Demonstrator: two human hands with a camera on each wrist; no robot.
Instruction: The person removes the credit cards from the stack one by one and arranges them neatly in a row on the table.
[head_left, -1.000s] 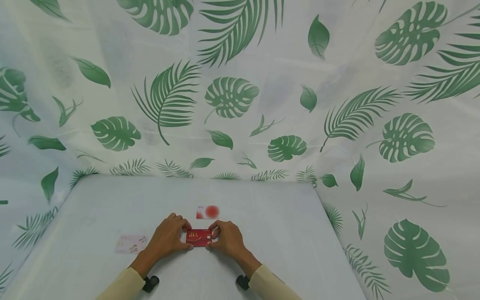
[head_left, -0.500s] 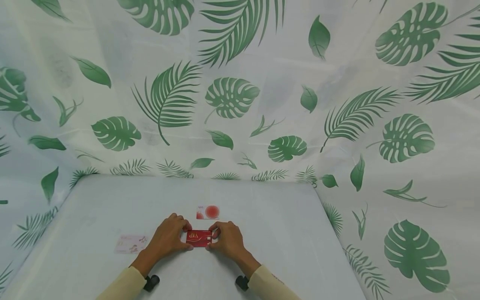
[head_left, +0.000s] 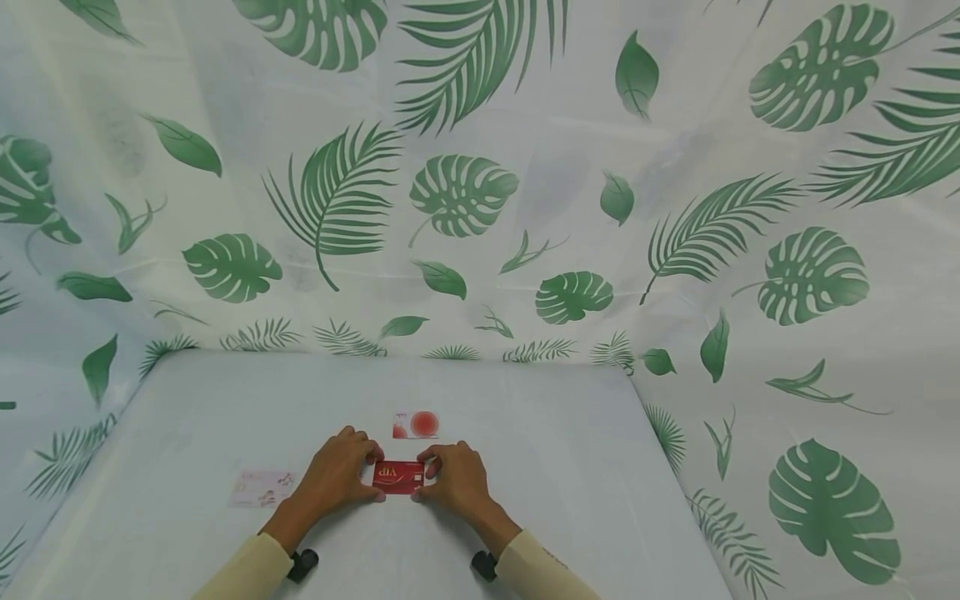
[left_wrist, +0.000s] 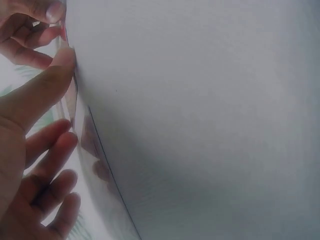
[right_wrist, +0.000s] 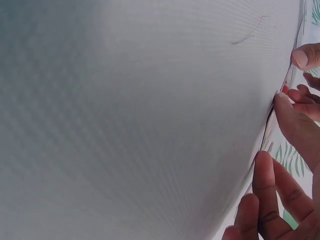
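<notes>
A red card point(head_left: 399, 477) with gold "VIP" lettering, upside down in the head view, lies flat on or close over the white table between both hands. My left hand point(head_left: 339, 472) holds its left end, thumb at the near corner and index finger at the far corner. The right hand point(head_left: 459, 477) grips the opposite end in the same way. From the left wrist view, the left thumb point(left_wrist: 62, 60) and fingers straddle the edge-on card, much of which is hidden. A white card with a red disc point(head_left: 423, 423) lies just beyond.
A pale pink card point(head_left: 262, 488) lies left of the left hand, close to that wrist. The white tabletop point(head_left: 555, 450) ends at a back edge, where a leaf-printed curtain point(head_left: 525, 192) hangs behind and along the sides.
The red card has shifted very slightly toward the person, with both hands still on its ends. The other two cards have not moved.
</notes>
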